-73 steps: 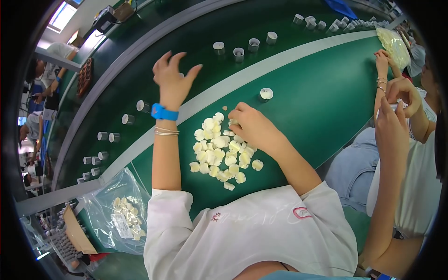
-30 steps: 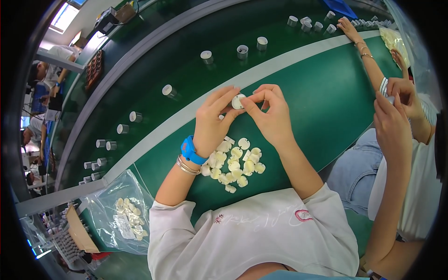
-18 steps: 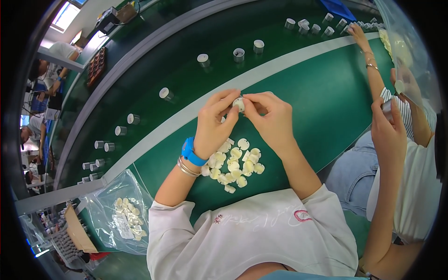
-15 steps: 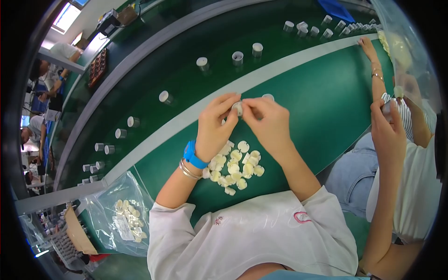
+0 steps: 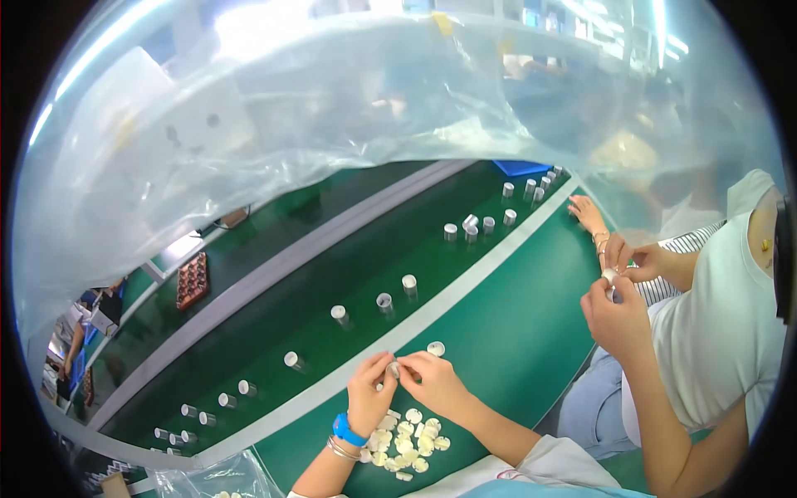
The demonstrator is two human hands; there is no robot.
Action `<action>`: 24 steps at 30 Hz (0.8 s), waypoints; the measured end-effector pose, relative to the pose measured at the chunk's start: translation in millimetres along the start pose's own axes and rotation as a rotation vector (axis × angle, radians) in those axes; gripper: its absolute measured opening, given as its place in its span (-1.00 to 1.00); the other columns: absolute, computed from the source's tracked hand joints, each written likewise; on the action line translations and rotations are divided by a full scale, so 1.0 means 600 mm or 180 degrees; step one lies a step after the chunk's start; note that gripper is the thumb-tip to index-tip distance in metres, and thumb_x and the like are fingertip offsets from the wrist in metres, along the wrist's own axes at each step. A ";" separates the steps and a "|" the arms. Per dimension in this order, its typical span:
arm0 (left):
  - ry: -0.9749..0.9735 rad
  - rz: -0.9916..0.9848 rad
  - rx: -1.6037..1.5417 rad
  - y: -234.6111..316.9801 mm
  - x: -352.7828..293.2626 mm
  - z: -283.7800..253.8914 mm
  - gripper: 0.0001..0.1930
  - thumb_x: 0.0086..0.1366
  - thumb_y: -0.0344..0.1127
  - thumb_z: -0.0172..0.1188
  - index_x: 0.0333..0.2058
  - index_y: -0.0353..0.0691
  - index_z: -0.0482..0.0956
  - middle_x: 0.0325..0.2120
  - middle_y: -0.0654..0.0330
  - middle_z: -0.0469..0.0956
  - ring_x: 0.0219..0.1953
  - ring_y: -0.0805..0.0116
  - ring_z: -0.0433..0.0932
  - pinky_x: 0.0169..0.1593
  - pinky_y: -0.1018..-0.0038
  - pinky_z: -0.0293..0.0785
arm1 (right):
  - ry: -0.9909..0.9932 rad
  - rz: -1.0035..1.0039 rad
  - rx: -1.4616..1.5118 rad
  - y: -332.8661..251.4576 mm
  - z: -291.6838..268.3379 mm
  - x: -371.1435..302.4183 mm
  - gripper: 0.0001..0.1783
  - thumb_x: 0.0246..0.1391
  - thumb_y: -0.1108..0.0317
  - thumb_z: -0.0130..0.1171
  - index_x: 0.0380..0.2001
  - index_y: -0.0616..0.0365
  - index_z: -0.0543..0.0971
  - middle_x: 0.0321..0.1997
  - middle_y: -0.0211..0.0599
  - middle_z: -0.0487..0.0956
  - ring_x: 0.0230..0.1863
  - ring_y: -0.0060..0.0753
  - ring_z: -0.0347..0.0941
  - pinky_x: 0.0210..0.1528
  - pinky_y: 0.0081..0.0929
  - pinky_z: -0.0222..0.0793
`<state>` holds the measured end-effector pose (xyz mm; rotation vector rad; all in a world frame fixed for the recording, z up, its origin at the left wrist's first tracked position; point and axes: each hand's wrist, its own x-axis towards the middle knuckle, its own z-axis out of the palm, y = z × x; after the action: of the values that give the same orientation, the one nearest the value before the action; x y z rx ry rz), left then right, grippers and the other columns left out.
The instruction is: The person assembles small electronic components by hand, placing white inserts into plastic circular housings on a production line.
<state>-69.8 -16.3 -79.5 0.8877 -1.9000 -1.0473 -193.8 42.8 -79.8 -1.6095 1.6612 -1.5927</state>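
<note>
Both my hands meet over the near green surface, just short of the pale rail. My left hand (image 5: 369,388), with a blue watch and bangles at the wrist, pinches a small whitish disc (image 5: 394,369) from the left. From the right, the thumb and fingers of my right hand (image 5: 436,386) close on the same disc, and the fingertips hide part of it. Below the hands lies a loose pile of cream-coloured notched discs (image 5: 407,444). Beyond my right hand stands a short white-topped cylinder (image 5: 436,349).
Past the pale rail (image 5: 432,309), silvery cylinders (image 5: 338,313) stand scattered along a dark green belt. A clear plastic bag (image 5: 212,477) lies at lower left, and a blue tray (image 5: 521,168) far off. Clear plastic sheeting (image 5: 332,108) hangs across the top. Co-workers' hands (image 5: 618,311) are at right.
The view has tipped up, so my hands and the pile appear lower and the hanging sheeting fills the top. My hands still pinch the disc. A co-worker at right now has both hands together.
</note>
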 end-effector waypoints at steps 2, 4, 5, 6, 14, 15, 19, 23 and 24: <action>-0.0051 -0.0039 0.0016 -0.003 -0.003 0.004 -0.74 0.13 -0.56 0.07 -0.15 -0.38 0.51 -0.17 0.12 0.49 -0.31 0.56 0.47 -0.27 0.70 0.39 | 0.0044 -0.0045 0.0022 0.007 -0.004 -0.002 -0.85 -0.07 0.48 0.13 -0.36 0.26 0.52 -0.41 -0.12 0.51 -0.45 -0.14 0.48 -0.42 -0.41 0.43; -0.0025 0.0009 0.0018 0.004 -0.009 0.006 -0.74 0.14 -0.56 0.06 -0.16 -0.38 0.51 -0.17 0.12 0.49 -0.34 0.57 0.47 -0.29 0.70 0.40 | 0.0082 -0.0174 0.0018 0.007 -0.007 -0.005 -0.87 -0.07 0.48 0.13 -0.38 0.27 0.52 -0.43 -0.13 0.51 -0.46 -0.14 0.48 -0.43 -0.41 0.43; 0.0018 0.0029 0.0039 0.004 -0.014 0.008 -0.74 0.14 -0.56 0.06 -0.16 -0.38 0.51 -0.17 0.12 0.49 -0.34 0.57 0.47 -0.29 0.70 0.40 | 0.0087 -0.0149 0.0027 0.004 -0.009 -0.011 -0.87 -0.08 0.48 0.13 -0.39 0.28 0.52 -0.43 -0.12 0.51 -0.47 -0.14 0.48 -0.43 -0.42 0.43; 0.0044 0.0079 -0.0003 -0.001 -0.018 0.010 -0.74 0.13 -0.55 0.07 -0.16 -0.37 0.51 -0.17 0.12 0.49 -0.34 0.56 0.48 -0.29 0.70 0.40 | 0.0075 -0.0109 0.0041 0.005 -0.009 -0.015 -0.87 -0.08 0.48 0.13 -0.39 0.28 0.52 -0.43 -0.12 0.51 -0.48 -0.14 0.48 -0.43 -0.42 0.43; 0.0050 0.0327 0.0306 -0.001 -0.007 0.012 -0.71 0.11 -0.46 0.07 -0.15 -0.32 0.50 -0.22 -0.02 0.51 -0.45 0.38 0.49 -0.37 0.55 0.41 | 0.0297 -0.0220 -0.0232 0.009 -0.013 0.000 -0.94 -0.11 0.45 0.16 -0.50 0.21 0.54 -0.47 -0.16 0.52 -0.47 -0.15 0.49 -0.42 -0.38 0.43; -0.0118 0.0089 0.0288 0.012 -0.002 0.008 -0.72 0.13 -0.51 0.02 -0.14 -0.37 0.48 -0.18 0.01 0.50 -0.17 0.33 0.50 -0.11 0.53 0.41 | 0.0373 -0.0293 -0.0289 0.006 -0.017 0.007 -0.93 -0.13 0.46 0.17 -0.50 0.21 0.54 -0.48 -0.17 0.53 -0.47 -0.16 0.50 -0.41 -0.39 0.43; -0.0102 -0.0284 -0.0562 0.033 0.004 0.010 -0.70 0.19 -0.55 -0.01 -0.08 -0.42 0.44 -0.10 0.11 0.43 -0.14 0.44 0.46 -0.10 0.60 0.41 | 0.0116 0.0185 0.0213 -0.016 -0.037 0.023 -0.88 -0.08 0.53 0.16 -0.39 0.26 0.58 -0.42 -0.26 0.54 -0.46 -0.51 0.53 -0.41 -0.64 0.46; -0.0121 -0.0481 -0.0777 0.038 0.011 0.017 -0.69 0.19 -0.55 0.00 -0.07 -0.41 0.44 -0.10 0.10 0.43 -0.15 0.44 0.47 -0.09 0.59 0.41 | -0.0081 0.0543 0.0526 0.001 -0.041 0.029 -0.85 -0.07 0.51 0.17 -0.35 0.28 0.57 -0.40 -0.29 0.55 -0.47 -0.54 0.53 -0.44 -0.67 0.45; -0.0046 -0.0435 -0.0756 0.033 0.006 0.018 -0.70 0.17 -0.53 0.03 -0.09 -0.41 0.45 -0.12 0.06 0.44 -0.18 0.40 0.50 -0.12 0.57 0.45 | -0.0121 0.0553 0.0488 -0.002 -0.042 0.025 -0.85 -0.07 0.51 0.17 -0.35 0.28 0.56 -0.41 -0.29 0.55 -0.48 -0.54 0.52 -0.45 -0.68 0.44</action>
<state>-84.9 -7.1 -64.8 0.8826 -1.7014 -1.3333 -218.6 42.3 -64.5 -1.3726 1.5714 -1.5516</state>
